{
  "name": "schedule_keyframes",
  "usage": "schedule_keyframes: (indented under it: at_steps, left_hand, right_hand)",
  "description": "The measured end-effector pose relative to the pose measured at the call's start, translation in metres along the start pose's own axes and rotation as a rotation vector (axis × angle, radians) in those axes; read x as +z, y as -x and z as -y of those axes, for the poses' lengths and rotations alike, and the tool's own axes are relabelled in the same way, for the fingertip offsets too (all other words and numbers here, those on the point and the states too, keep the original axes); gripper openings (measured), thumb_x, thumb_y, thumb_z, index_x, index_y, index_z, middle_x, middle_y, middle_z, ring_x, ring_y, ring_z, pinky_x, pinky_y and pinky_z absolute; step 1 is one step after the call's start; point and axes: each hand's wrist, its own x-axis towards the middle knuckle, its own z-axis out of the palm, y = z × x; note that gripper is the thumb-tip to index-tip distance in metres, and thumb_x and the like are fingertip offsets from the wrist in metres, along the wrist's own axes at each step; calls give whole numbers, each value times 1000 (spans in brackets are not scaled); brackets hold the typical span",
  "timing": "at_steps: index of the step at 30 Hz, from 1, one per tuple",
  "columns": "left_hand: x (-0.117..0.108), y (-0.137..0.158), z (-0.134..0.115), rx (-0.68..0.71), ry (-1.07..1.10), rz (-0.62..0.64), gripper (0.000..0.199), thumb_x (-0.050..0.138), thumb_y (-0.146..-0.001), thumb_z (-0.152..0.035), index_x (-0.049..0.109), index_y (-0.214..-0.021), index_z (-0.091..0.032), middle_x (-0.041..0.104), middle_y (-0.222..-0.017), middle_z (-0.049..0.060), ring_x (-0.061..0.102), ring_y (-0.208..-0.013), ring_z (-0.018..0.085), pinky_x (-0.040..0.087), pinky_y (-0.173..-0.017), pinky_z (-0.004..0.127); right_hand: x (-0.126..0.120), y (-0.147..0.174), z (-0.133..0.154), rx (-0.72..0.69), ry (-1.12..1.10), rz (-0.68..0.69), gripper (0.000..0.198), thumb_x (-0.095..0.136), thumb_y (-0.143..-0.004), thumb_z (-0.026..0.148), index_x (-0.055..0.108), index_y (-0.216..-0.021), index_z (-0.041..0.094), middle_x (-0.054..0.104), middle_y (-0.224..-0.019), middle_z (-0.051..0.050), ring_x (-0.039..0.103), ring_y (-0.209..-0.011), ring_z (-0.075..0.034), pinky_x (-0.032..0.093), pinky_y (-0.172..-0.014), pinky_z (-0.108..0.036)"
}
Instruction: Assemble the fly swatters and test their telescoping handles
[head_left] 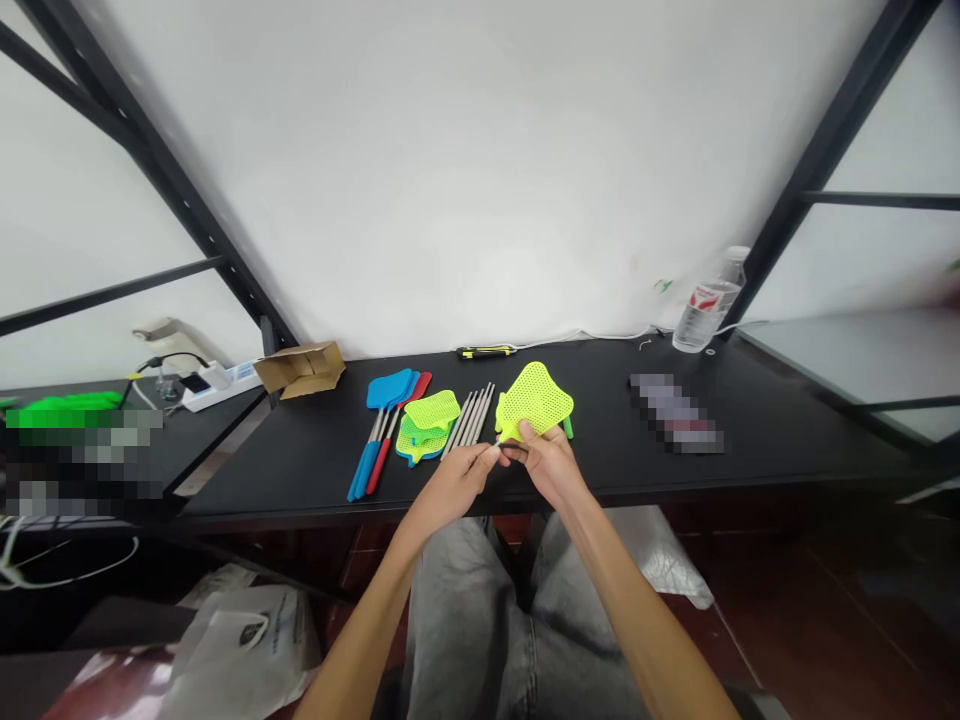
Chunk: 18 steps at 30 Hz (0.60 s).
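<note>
In the head view, my right hand [551, 462] pinches the base of a yellow-green perforated fly swatter head [516, 408]. My left hand [463, 474] is closed at the narrow neck of that head, on what looks like a thin metal rod mostly hidden by the fingers. Behind the held head lie more yellow-green pieces, partly covered. Just left of my hands are several bare metal rods [471, 415] side by side, then a pile of loose yellow, green and blue swatter heads [431, 410]. Farther left rest blue fly swatters [366, 468] and a red one [379, 466] with handles.
On the black table [600, 470] stand an open cardboard box [304, 370] at left and a clear water bottle [705, 310] at back right. A yellow-black utility knife [486, 352] lies by the wall. A blurred-out item [675, 412] lies at right. Black frame posts rise on both sides.
</note>
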Motion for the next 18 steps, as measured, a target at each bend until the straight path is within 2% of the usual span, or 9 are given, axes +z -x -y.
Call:
schedule_keyframes:
  at_steps: [6, 10, 14, 18]
  left_hand:
    - [8, -3, 0, 42, -236, -135, 50, 33, -98, -51, 68, -89, -16, 55, -64, 1, 50, -62, 15, 34, -58, 25]
    - [14, 1, -1, 27, -395, -218, 46, 32, -99, -48, 63, -83, -18, 61, -70, 3, 53, -66, 17, 33, -61, 26]
    - [11, 14, -4, 0, -460, -209, 42, 30, -101, -46, 61, -88, -21, 64, -76, 3, 57, -69, 17, 34, -64, 26]
    - [1, 36, -5, -84, -565, -183, 38, 31, -100, -47, 61, -94, -23, 65, -79, 4, 60, -72, 19, 34, -64, 26]
  right_hand:
    - [3, -1, -5, -51, 61, -31, 22, 82, -72, 34, 71, -83, 18, 73, -80, -2, 69, -66, -14, 60, -64, -27]
    - [6, 0, -6, -48, 83, -57, 21, 83, -71, 31, 73, -82, 16, 73, -77, -2, 68, -63, -14, 60, -63, -28]
    - [4, 1, -6, -16, 34, -80, 22, 85, -68, 28, 73, -84, 18, 74, -84, -2, 69, -67, -14, 60, -62, -25]
    - [2, -1, -6, -9, -53, -185, 27, 88, -64, 28, 73, -86, 22, 75, -88, 1, 70, -69, -13, 60, -60, -22]
